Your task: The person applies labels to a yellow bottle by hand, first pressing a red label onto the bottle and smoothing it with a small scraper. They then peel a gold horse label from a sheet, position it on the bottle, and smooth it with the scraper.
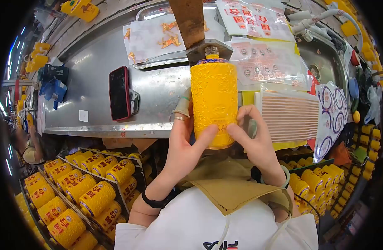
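Observation:
A yellow embossed bottle (214, 98) lies in front of my chest, its clear glass neck pointing away from me into a notched metal bracket. My left hand (186, 135) is against the bottle's left side, thumb on its lower face, with a finger cover and a ring on the fingers. On the lower right, my right hand (252, 135) has its thumb pressed on the bottle and its index finger bent. Right of the bottle are a striped sheet (288, 118) and printed clear sticker sheets (266, 62). Gold figure decals (170, 41) lie on white sheets at the upper left.
A phone (119, 93) with a red case lies on the metal counter (87, 54). A sink (318, 62) with a hose is at the right. Crates of yellow bottles (97, 198) stand lower left, more lower right. Another person (31, 150) is at the far left.

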Demonstrator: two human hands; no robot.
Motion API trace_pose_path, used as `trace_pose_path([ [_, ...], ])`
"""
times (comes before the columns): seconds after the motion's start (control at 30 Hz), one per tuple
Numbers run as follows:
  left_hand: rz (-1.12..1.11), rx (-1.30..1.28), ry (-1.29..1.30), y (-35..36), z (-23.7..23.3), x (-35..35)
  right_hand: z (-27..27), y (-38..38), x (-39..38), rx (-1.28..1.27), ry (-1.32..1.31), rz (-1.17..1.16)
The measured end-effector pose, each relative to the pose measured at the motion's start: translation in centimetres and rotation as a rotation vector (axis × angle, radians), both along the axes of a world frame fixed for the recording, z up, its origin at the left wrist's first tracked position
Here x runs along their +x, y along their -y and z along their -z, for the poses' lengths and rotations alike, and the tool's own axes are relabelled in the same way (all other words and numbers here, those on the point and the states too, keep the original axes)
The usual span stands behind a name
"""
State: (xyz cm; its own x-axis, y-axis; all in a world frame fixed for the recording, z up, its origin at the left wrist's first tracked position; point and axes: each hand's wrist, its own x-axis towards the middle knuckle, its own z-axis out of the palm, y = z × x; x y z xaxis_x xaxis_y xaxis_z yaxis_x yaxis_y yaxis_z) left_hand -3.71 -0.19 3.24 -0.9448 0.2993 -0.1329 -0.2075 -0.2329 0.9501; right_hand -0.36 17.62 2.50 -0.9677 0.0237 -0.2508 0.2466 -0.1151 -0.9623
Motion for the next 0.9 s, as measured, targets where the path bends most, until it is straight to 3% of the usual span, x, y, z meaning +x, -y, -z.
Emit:
trace_pose_path([
  [0.13,-0.064,-0.212,-0.083,-0.7,0.5,-0.1,-0.2,0.1,0.0,0.02,0.021,-0.002],
  [0.27,-0.089,-0.214,-0.034,-1.1,0.6,-0.1,0.0,0.1,0.0,0.055,-0.01,0.013],
  [0.63,-0.08,0.068,0.074,-0.5,0.0,0.0,0.5,0.1,0.1,0.026,-0.007,0.018],
  [0.9,0.017,0.085,0.091,1.1,0.6,0.2,0.2,-0.1,0.1,-0.033,0.044,0.023],
])
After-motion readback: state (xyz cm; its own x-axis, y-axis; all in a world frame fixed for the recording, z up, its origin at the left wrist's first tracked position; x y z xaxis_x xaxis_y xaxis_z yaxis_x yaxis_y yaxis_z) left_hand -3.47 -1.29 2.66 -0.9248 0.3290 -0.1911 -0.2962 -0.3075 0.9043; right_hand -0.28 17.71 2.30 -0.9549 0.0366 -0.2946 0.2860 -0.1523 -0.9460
